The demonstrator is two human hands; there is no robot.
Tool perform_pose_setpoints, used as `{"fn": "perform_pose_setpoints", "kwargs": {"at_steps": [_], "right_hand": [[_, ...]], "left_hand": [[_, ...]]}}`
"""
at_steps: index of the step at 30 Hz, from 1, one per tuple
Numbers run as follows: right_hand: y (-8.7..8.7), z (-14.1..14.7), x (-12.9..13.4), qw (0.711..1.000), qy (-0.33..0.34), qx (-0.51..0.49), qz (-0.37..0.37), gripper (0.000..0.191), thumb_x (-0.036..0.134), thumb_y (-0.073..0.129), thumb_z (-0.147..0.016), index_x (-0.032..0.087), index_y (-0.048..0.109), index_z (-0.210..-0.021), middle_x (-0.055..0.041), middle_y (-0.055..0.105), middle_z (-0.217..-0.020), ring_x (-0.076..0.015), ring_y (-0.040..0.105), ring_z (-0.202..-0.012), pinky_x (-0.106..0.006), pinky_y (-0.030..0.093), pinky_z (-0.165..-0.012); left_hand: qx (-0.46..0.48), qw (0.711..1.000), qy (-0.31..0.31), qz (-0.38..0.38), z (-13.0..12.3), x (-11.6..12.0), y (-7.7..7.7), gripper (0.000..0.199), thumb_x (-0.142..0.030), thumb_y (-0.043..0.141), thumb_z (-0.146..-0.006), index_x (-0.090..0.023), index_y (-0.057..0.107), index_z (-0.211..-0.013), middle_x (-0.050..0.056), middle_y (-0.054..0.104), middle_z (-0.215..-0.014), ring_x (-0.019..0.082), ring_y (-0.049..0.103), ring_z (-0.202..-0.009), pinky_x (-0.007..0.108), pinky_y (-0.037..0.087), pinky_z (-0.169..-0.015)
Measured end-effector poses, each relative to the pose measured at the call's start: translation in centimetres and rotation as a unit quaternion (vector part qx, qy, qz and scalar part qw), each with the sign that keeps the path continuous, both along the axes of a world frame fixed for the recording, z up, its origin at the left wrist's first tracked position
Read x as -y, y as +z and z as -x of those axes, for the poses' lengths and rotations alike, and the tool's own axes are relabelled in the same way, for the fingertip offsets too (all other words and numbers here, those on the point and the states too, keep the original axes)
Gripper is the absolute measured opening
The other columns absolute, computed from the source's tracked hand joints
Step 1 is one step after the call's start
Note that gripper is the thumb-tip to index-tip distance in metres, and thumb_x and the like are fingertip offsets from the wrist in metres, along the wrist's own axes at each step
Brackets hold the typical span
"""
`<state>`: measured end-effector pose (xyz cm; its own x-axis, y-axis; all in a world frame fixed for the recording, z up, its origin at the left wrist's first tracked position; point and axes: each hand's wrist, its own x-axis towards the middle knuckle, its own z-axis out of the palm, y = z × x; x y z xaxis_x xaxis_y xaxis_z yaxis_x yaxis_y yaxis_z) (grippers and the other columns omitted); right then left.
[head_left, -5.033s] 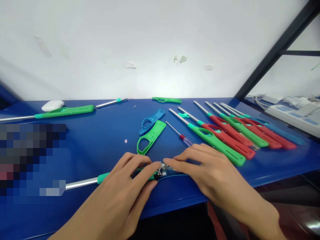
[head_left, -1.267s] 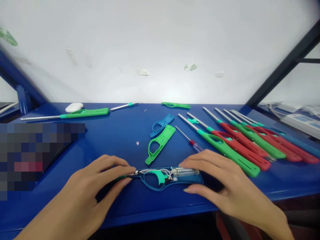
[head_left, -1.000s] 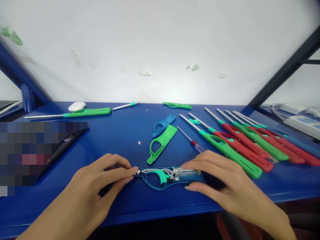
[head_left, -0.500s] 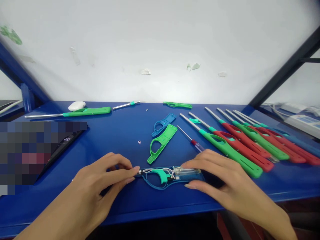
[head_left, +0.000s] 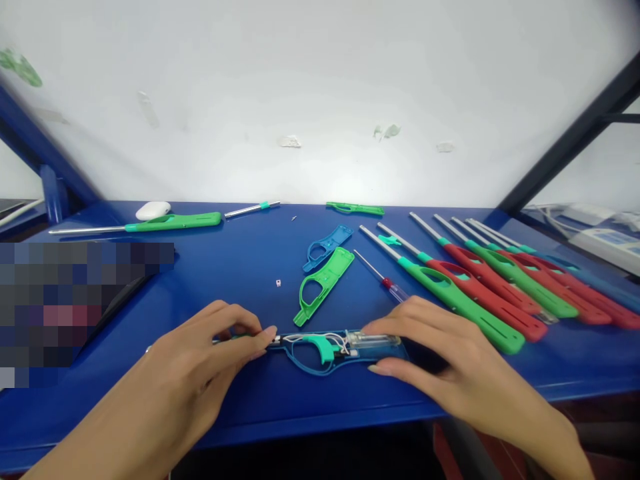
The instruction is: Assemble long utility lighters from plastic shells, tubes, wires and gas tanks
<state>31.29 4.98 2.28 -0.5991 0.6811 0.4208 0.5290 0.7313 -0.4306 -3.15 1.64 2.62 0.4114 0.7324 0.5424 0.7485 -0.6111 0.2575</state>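
Note:
An opened blue stick lighter [head_left: 311,367] lies on the blue table near its front edge, its insides showing. A teal trigger [head_left: 324,349], white wires and a clear fuel tank [head_left: 373,341] sit in the half shell. My left hand [head_left: 215,353] is closed in a pinch at the lighter's nozzle end, where a narrow metal piece shows beside the fingertips. The fingers cover most of that end. My right hand [head_left: 435,353] grips the tank end from the right, fingers on the far side and thumb on the near edge.
Loose green [head_left: 327,283] and blue half shells [head_left: 328,248] lie beyond the hands, with a screwdriver [head_left: 391,287] to the right. Several assembled lighters [head_left: 465,303] fan out at right. Another green lighter [head_left: 175,221], a metal tube [head_left: 250,210] and a tiny pink part [head_left: 279,283] lie farther back.
My left fingers have shifted slightly left and up along the nozzle end. My right hand stays almost still on the tank end.

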Motion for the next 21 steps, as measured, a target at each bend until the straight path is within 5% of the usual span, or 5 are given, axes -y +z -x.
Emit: {"fn": "perform_pose_setpoints", "kwargs": {"at_steps": [16, 21], "right_hand": [[0.22, 0.11, -0.02, 1.000, 0.000, 0.003, -0.002, 0.017, 0.036, 0.075, -0.109, 0.030, 0.078, -0.124, -0.0013, 0.081, -0.107, -0.0208, 0.078, -0.094, -0.034, 0.063, -0.098], [0.21, 0.13, -0.05, 1.000, 0.001, 0.000, 0.001, 0.016, 0.036, 0.076, -0.109, 0.030, 0.078, -0.124, -0.0008, 0.081, -0.107, -0.0203, 0.077, -0.095, -0.034, 0.063, -0.100]], "left_hand": [[-0.007, 0.998, -0.021, 0.052, 0.11, -0.76, 1.04, 0.040, -0.032, 0.049, -0.115, -0.033, 0.085, -0.098, 0.001, 0.082, -0.099, 0.012, 0.080, -0.074, 0.016, 0.061, -0.061], [-0.026, 0.998, -0.057, 0.025, -0.08, -0.51, 1.05, 0.038, -0.014, 0.049, -0.109, -0.033, 0.082, -0.113, 0.000, 0.080, -0.105, 0.010, 0.080, -0.082, 0.015, 0.061, -0.071]]}}
